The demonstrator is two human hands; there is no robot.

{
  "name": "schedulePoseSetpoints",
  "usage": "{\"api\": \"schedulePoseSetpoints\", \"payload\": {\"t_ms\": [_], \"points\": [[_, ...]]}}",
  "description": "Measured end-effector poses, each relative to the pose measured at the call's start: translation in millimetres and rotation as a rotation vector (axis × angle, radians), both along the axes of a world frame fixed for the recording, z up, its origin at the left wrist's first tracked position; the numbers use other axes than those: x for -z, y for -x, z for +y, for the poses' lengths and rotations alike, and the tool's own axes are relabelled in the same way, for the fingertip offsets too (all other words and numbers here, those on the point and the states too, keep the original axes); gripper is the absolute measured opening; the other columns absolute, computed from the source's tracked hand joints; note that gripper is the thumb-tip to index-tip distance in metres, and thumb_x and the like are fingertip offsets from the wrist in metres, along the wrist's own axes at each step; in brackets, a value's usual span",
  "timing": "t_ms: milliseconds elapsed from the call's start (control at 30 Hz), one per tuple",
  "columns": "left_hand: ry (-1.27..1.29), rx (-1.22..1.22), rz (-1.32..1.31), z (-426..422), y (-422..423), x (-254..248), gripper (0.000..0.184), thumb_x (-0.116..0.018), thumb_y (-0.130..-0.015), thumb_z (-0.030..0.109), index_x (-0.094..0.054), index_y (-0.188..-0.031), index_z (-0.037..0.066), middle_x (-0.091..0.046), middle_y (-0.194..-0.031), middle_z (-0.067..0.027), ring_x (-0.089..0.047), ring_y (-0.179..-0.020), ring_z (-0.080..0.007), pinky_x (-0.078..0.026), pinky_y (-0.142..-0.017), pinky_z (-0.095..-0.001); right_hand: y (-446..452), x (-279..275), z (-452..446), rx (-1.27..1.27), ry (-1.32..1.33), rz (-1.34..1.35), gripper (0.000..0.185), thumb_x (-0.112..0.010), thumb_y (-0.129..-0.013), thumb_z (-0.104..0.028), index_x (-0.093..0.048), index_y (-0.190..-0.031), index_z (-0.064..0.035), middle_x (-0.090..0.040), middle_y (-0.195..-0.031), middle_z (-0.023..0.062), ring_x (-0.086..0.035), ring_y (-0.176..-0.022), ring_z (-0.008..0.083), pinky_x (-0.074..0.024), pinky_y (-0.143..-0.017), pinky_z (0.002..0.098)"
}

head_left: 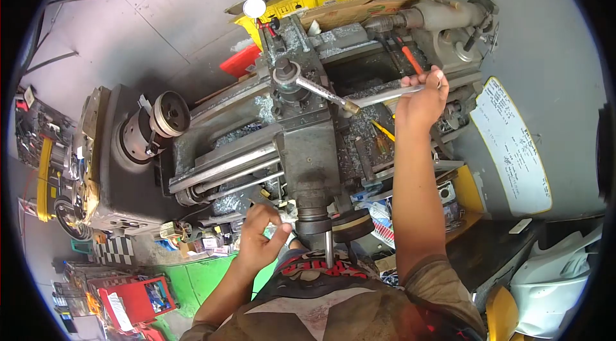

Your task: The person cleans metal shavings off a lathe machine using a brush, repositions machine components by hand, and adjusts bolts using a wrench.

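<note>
My right hand (422, 98) is closed round one end of a long metal bar (380, 96), which reaches left over the lathe bed. Just behind that hand lies a tool with an orange handle (411, 59). My left hand (262, 237) is held low, left of the carriage handwheel (312, 220), its fingers curled; whatever it may hold is hidden. Between the hands stands the carriage (310, 148), with a tool post lever (324, 94) pointing right. A round dial gauge (255, 7) stands at the back of the cross slide.
The chuck (142, 134) with a round workpiece (170, 114) is at the left, the tailstock (449, 14) at the back right. Metal chips and a yellow-handled tool (383, 129) lie near the bed. A red cart (136, 306) stands lower left, a whiteboard (512, 148) at right.
</note>
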State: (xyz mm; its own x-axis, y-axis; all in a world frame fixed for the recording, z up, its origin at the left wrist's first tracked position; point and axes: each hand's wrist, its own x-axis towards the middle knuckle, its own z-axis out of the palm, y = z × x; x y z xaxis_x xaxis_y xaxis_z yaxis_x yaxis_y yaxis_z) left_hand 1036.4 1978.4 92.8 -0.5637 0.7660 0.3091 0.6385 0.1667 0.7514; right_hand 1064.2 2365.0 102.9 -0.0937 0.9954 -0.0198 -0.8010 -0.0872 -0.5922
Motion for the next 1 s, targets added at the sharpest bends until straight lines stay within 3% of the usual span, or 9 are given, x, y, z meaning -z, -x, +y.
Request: {"api": "schedulePoseSetpoints", "payload": {"t_ms": [133, 300, 600, 767, 1000], "points": [[0.101, -0.043, -0.079, 10.4, -3.6, -8.7, 0.016, -0.068, -0.089, 0.011, -0.059, -0.077, 0.007, -0.059, -0.079, -0.0049, -0.052, -0.076, -0.0228, -0.043, -0.079, -0.0343, 9.4, 30.3, 9.8, 0.035, 0.105, 0.111, 0.013, -0.048, -0.109, -0.022, -0.051, -0.108, -0.0096, -0.050, -0.080, 0.0017, -0.045, -0.066, 0.0132, -0.0467, -0.067, 0.0338], [0.196, 0.080, -0.076, 5.4, 3.6, -1.7, 0.012, -0.069, -0.091, 0.015, -0.064, -0.086, 0.006, -0.062, -0.083, -0.0052, -0.056, -0.079, -0.0232, -0.044, -0.081, -0.0351, 9.9, 45.9, 1.4, 0.074, 0.195, 0.174, 0.013, -0.045, -0.109, -0.020, -0.050, -0.101, -0.0110, -0.048, -0.079, 0.0010, -0.044, -0.065, 0.0137, -0.0460, -0.067, 0.0339], [0.226, 0.166, -0.126, 6.6, 10.6, -0.7, 0.018, -0.073, -0.090, 0.019, -0.063, -0.084, 0.006, -0.063, -0.080, -0.0056, -0.058, -0.074, -0.0233, -0.045, -0.081, -0.0346, 2.5, 73.4, -9.0, 0.011, 0.282, 0.438, 0.034, -0.040, -0.108, -0.030, -0.048, -0.080, -0.0138, -0.044, -0.069, 0.0014, -0.043, -0.063, 0.0182, -0.0460, -0.068, 0.0398], [0.210, 0.205, -0.149, 10.3, 13.7, -5.4, 0.020, -0.073, -0.091, 0.020, -0.062, -0.083, 0.004, -0.063, -0.078, -0.0068, -0.058, -0.073, -0.0241, -0.046, -0.077, -0.0355, -5.5, 65.5, -26.5, 0.067, 0.473, 0.442, 0.039, -0.038, -0.108, -0.033, -0.045, -0.076, -0.0140, -0.043, -0.068, 0.0016, -0.041, -0.061, 0.0175, -0.0439, -0.065, 0.0367], [0.399, 0.345, -0.267, 16.6, 29.3, -23.5, 0.033, -0.063, -0.100, 0.032, -0.062, -0.087, 0.002, -0.064, -0.081, -0.0110, -0.058, -0.072, -0.0288, -0.047, -0.073, -0.0397, 16.0, 46.5, -7.8, 0.167, 0.415, 0.263, 0.041, -0.040, -0.107, -0.033, -0.043, -0.070, -0.0156, -0.040, -0.061, 0.0011, -0.036, -0.053, 0.0162, -0.0405, -0.055, 0.0364]]}}
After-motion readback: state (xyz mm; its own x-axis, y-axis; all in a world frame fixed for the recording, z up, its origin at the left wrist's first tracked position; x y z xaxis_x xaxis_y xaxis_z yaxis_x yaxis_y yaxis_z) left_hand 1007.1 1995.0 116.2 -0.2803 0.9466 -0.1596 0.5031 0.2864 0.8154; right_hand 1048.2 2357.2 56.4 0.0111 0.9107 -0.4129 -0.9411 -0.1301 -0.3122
